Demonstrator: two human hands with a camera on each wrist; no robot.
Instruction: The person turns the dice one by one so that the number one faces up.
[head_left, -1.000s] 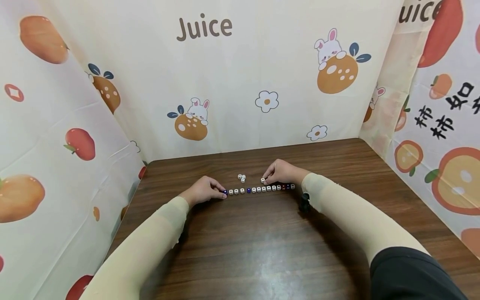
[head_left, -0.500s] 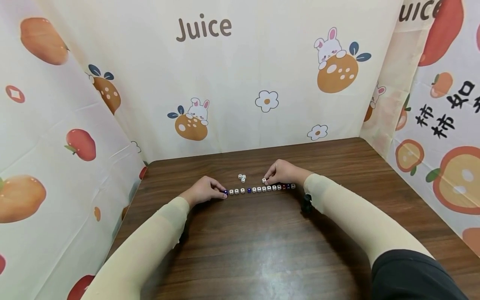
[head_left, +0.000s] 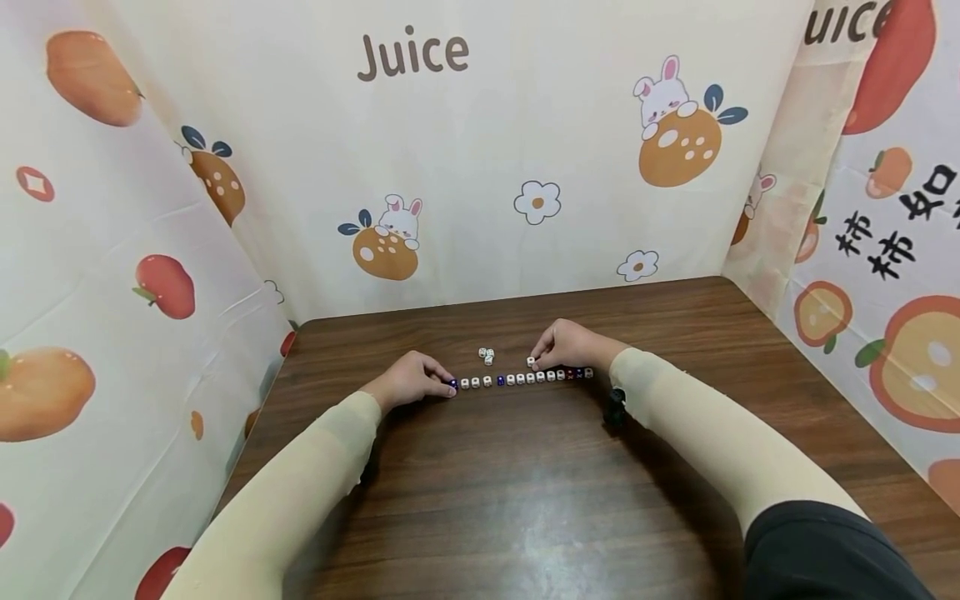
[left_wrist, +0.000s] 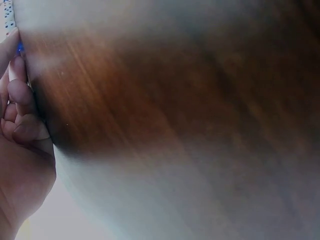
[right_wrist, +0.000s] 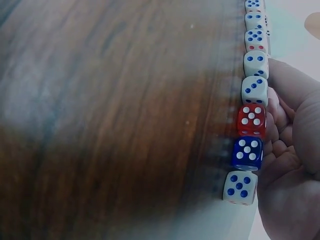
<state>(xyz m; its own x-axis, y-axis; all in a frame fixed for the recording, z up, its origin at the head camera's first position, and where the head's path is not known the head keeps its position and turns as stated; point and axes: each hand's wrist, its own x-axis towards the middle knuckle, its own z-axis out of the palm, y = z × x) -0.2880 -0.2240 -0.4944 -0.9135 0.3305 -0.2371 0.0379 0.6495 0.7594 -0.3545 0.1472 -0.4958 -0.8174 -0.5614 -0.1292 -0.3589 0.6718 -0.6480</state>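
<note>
A row of small dice runs across the wooden table, mostly white, with a red die (right_wrist: 251,120) beside a blue die (right_wrist: 247,153) near its right end. My left hand (head_left: 411,380) pinches a blue die (head_left: 453,384) at the row's left end between thumb and fingertips; a bit of that blue shows between the fingers in the left wrist view. Behind the row, my right hand (head_left: 566,344) pinches a white die (head_left: 531,362). In the right wrist view this hand lies alongside the row, its fingertips hidden behind the dice. Another blue die (head_left: 501,381) stands mid-row.
Several loose white dice (head_left: 487,356) sit in a small cluster behind the row, between the hands. The wooden table (head_left: 465,500) meets a fruit-printed cloth backdrop (head_left: 465,150) at the back, with similar cloth along both sides.
The whole scene shifts slightly right as the head view moves. Both hands keep their pinch; the right hand with its white die has drifted very slightly right.
</note>
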